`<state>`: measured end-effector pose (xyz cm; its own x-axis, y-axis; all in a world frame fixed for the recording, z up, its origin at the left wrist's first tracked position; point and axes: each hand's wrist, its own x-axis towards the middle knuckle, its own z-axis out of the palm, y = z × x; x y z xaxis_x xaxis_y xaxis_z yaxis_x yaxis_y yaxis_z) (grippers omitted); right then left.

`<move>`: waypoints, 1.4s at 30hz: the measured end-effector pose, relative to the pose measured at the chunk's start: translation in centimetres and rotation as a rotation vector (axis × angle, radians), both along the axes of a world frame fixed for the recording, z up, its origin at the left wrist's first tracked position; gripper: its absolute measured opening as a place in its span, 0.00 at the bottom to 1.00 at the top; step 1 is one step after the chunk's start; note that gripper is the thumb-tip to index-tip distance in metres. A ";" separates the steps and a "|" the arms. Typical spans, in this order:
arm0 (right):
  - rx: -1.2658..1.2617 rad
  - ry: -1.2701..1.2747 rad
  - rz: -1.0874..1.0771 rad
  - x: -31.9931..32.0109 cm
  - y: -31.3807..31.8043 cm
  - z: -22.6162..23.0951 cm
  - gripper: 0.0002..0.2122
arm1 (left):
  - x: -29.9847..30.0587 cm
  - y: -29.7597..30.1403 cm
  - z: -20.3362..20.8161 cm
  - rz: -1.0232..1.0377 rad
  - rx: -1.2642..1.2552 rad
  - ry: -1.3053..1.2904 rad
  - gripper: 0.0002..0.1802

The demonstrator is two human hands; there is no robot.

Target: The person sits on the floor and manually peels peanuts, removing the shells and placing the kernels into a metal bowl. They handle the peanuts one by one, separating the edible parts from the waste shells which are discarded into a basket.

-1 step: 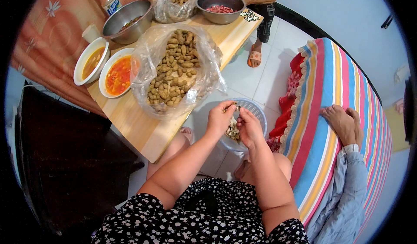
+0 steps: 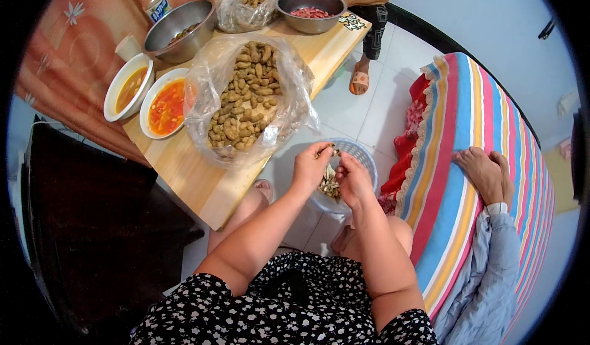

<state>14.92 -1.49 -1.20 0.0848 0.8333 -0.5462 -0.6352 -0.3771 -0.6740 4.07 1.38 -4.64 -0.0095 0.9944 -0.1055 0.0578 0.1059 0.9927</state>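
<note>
Both hands meet over a light blue plastic basket (image 2: 367, 156) on the floor, which holds several pale, broken peanut shells (image 2: 329, 185). My left hand (image 2: 311, 168) is closed, pinching a small brown peanut (image 2: 330, 149) at its fingertips. Fingers curled, my right hand (image 2: 354, 181) touches the same peanut from the other side; its exact grip is partly hidden. On the wooden table (image 2: 190, 188) to the left, a clear plastic bag (image 2: 200, 121) lies wide open around a heap of unshelled peanuts (image 2: 246, 102).
Beyond the bag stand a steel bowl of pink kernels (image 2: 310, 13), another steel bowl (image 2: 175, 28), a second peanut bag (image 2: 246, 14), a bottle (image 2: 155, 5) and two soup bowls (image 2: 145, 121). A person sits at the far end. Another's feet (image 2: 482, 173) rest on the striped bed (image 2: 442, 179).
</note>
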 end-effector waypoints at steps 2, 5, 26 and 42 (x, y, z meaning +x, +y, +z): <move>-0.054 0.020 -0.046 0.5 -0.1 0.4 0.09 | 0.0 0.1 0.1 -0.030 0.026 0.104 0.13; 0.163 -0.113 -0.040 2.6 -0.5 -3.8 0.09 | 0.1 -0.3 -0.8 -0.083 0.115 0.263 0.13; 0.052 0.063 -0.289 6.7 -7.3 -1.6 0.10 | 1.7 -7.6 -10.7 -0.817 0.012 1.144 0.30; 0.017 -0.004 -0.233 6.9 -8.1 -1.1 0.09 | -0.2 -9.2 -13.3 -1.245 0.252 1.536 0.12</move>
